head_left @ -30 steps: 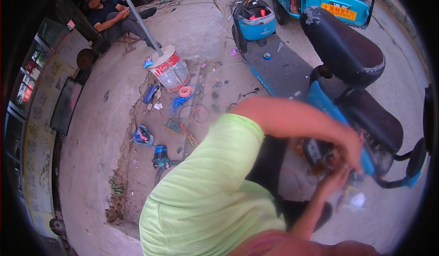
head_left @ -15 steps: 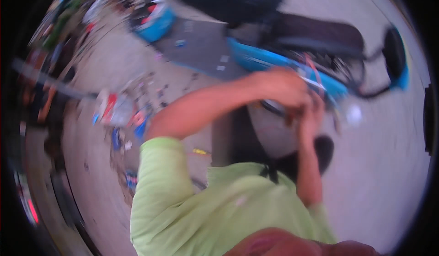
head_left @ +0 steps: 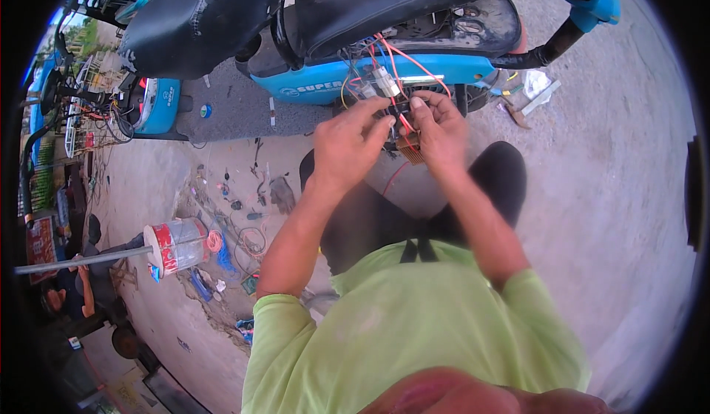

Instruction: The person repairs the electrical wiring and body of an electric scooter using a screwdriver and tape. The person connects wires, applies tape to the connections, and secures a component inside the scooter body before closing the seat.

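My left hand (head_left: 349,142) and my right hand (head_left: 442,134) meet at the side of a blue electric scooter (head_left: 296,81). Thumb and index finger of each are closed on a small black wire connector (head_left: 399,108), partly hidden by the fingertips. Just above it sits a white plug connector (head_left: 384,82) among thin coloured wires. Red wires (head_left: 414,65) loop from under the raised black seat (head_left: 399,7). Below my fingers hangs a finned metal box (head_left: 410,149) with leads, half covered by my right hand.
A hammer (head_left: 515,115) lies on the ground at right, beside white scraps. To the left stand a red-and-white bucket (head_left: 176,245) with a long pole across it, coils of wire (head_left: 251,240) and scattered small parts. Another person (head_left: 74,292) is at the far left.
My view has swung and steadied, so the scooter sits further left and larger. My hands, overlapping and blurred before, are now side by side at the wires.
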`<state>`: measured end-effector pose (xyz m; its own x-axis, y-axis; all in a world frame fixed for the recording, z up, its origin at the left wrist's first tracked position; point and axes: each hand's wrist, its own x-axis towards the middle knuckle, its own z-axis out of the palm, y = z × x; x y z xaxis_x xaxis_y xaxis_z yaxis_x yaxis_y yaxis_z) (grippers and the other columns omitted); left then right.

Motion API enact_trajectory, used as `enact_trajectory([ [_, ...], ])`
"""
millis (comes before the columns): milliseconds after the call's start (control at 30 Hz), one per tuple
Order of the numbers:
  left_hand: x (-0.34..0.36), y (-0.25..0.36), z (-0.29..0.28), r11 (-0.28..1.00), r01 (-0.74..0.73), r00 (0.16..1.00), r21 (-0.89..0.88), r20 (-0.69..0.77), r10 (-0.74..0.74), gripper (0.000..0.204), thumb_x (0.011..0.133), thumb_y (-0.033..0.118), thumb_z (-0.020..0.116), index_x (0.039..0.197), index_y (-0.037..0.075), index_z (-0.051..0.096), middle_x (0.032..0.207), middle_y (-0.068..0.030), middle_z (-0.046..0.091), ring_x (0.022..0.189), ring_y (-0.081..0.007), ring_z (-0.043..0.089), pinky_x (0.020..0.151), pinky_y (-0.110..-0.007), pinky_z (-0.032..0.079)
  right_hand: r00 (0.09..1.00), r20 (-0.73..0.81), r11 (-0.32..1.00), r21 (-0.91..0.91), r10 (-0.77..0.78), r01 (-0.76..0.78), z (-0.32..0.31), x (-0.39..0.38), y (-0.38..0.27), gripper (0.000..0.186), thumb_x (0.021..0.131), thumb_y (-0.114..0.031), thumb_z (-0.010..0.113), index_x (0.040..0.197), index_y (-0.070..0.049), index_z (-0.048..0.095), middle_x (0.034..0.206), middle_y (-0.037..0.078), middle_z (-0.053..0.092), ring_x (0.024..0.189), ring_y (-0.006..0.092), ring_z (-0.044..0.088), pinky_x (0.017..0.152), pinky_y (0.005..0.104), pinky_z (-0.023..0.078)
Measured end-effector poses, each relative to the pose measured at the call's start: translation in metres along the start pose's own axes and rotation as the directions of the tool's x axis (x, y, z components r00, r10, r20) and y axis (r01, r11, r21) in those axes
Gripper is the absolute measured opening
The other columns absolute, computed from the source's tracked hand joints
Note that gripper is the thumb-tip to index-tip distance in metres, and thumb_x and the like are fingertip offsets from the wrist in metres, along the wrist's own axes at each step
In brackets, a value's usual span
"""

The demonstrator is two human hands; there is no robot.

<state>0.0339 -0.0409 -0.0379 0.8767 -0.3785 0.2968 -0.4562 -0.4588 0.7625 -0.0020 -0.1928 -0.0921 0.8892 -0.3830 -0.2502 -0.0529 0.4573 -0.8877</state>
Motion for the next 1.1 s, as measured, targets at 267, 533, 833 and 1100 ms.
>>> enact_trajectory([
  [267, 0.009, -0.006, 0.009, 0.952, -0.014, 0.999, 0.304, 0.051, -0.002, 0.031, 0.085, 0.015, 0.079, 0.114, 0.007, 0.074, 0.075, -0.0102, 0.069, 0.057, -0.0156, 0.064, 0.060, -0.030, 0.052, 0.991, -0.005, 0.989, 0.063, 0.133, -0.133, -0.005, 0.011, -0.001, 0.024, 0.105, -0.022, 0.061, 0.114, 0.000, 0.064, 0.074, 0.006, 0.068, 0.053, 0.0088, 0.059, 0.044, 0.0240, 0.045],
  [533, 0.008, -0.012, 0.012, 0.992, 0.124, 0.990, -0.032, 0.069, -0.122, 0.030, 0.088, 0.011, 0.077, 0.116, 0.001, 0.074, 0.069, -0.0060, 0.067, 0.059, -0.0086, 0.061, 0.058, -0.028, 0.051, 0.974, 0.135, 0.980, 0.048, 0.184, -0.192, -0.012, 0.019, -0.005, 0.022, 0.103, -0.027, 0.064, 0.109, -0.005, 0.066, 0.081, 0.000, 0.066, 0.059, 0.0087, 0.061, 0.050, 0.0185, 0.040],
  [833, -0.009, -0.020, 0.011, 0.962, 0.187, 0.981, -0.199, 0.088, -0.173, 0.027, 0.089, 0.006, 0.075, 0.115, -0.002, 0.071, 0.072, -0.0055, 0.071, 0.064, -0.0077, 0.066, 0.059, -0.026, 0.052, 0.998, 0.063, 0.998, 0.052, -0.024, 0.020, -0.013, 0.005, 0.004, 0.032, 0.098, -0.016, 0.068, 0.121, 0.003, 0.057, 0.085, 0.006, 0.068, 0.067, 0.0103, 0.065, 0.054, 0.0232, 0.051],
  [1100, -0.019, 0.001, -0.001, 0.997, -0.051, 0.998, 0.058, -0.041, 0.053, 0.027, 0.082, 0.005, 0.078, 0.108, -0.001, 0.071, 0.064, -0.0073, 0.064, 0.057, -0.0116, 0.064, 0.055, -0.029, 0.050, 0.942, 0.285, 0.964, -0.143, -0.177, 0.224, -0.010, 0.001, 0.001, 0.018, 0.094, -0.009, 0.072, 0.109, 0.000, 0.070, 0.094, 0.005, 0.067, 0.072, 0.0085, 0.062, 0.062, 0.0231, 0.049],
])
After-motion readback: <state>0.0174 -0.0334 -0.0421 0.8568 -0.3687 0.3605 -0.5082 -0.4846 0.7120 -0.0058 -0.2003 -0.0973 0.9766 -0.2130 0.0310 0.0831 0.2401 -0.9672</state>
